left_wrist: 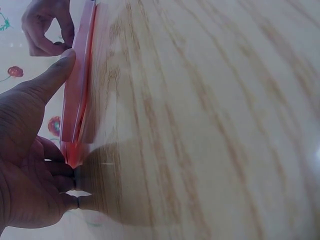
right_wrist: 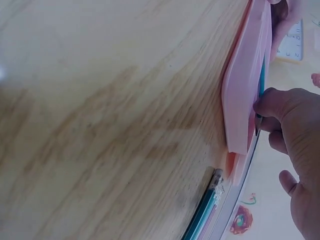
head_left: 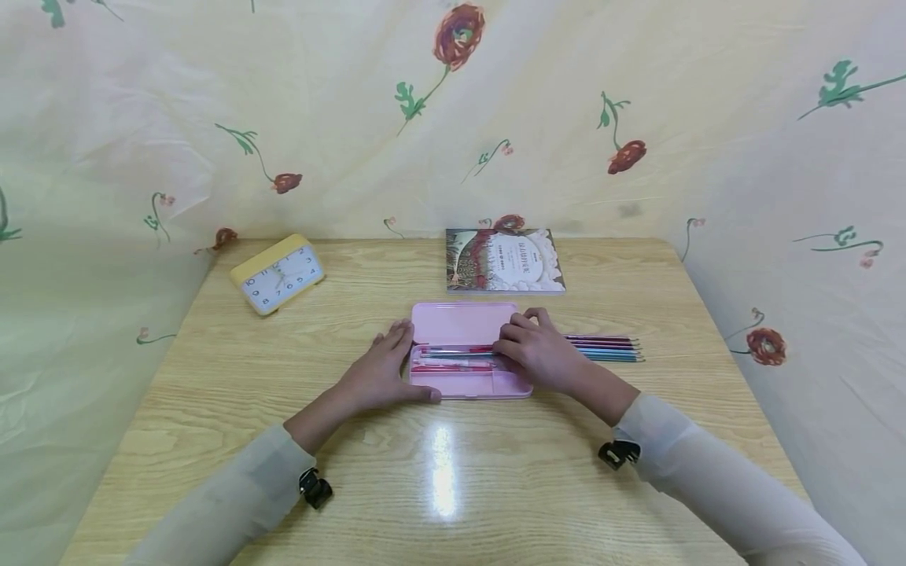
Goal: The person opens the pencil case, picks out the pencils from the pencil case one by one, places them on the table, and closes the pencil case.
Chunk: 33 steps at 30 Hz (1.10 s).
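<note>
A pink pencil case (head_left: 463, 322) lies open on the table, its lid folded back. Red and white pens (head_left: 453, 365) lie in its rear compartment. My left hand (head_left: 382, 365) spreads along the case's left end, with its straight thumb against the front wall. Over the right part of the case, my right hand (head_left: 541, 350) pinches a teal pencil (right_wrist: 262, 80) between thumb and fingers. That pencil's dark tip points out past the thumb in the right wrist view. Just right of this hand, several coloured pencils (head_left: 605, 348) lie side by side on the table.
Behind the case lies a picture-covered book (head_left: 504, 261). A yellow alarm clock (head_left: 279, 275) stands at the back left. Flowered cloth (head_left: 354, 118) hangs around the wooden table (head_left: 318, 534) at the back and sides.
</note>
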Motion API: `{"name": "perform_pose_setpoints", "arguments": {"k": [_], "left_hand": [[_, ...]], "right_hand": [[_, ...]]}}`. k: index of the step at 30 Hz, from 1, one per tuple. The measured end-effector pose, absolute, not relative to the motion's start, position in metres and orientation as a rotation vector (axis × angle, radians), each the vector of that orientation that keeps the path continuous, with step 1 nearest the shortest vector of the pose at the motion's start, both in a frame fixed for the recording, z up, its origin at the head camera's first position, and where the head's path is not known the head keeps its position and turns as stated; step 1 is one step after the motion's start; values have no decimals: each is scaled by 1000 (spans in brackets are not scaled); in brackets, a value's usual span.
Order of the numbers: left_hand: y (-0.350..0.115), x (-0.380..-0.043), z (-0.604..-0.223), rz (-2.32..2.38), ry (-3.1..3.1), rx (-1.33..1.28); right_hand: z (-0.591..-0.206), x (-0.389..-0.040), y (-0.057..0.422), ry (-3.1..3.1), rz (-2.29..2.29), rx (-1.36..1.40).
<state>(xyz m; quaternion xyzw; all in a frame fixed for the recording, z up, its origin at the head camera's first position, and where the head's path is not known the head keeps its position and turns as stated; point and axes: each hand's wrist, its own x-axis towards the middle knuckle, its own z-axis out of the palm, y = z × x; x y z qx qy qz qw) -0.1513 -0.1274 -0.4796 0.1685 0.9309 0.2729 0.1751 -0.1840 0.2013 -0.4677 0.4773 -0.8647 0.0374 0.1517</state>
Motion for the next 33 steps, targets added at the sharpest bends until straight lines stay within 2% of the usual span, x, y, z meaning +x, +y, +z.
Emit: {"name": "perform_pose_setpoints", "arguments": {"k": [33], "left_hand": [[-127,-152,-482,764,2645,472]], "right_hand": [[-471,-193,169,-2446,-33,1299]]}}
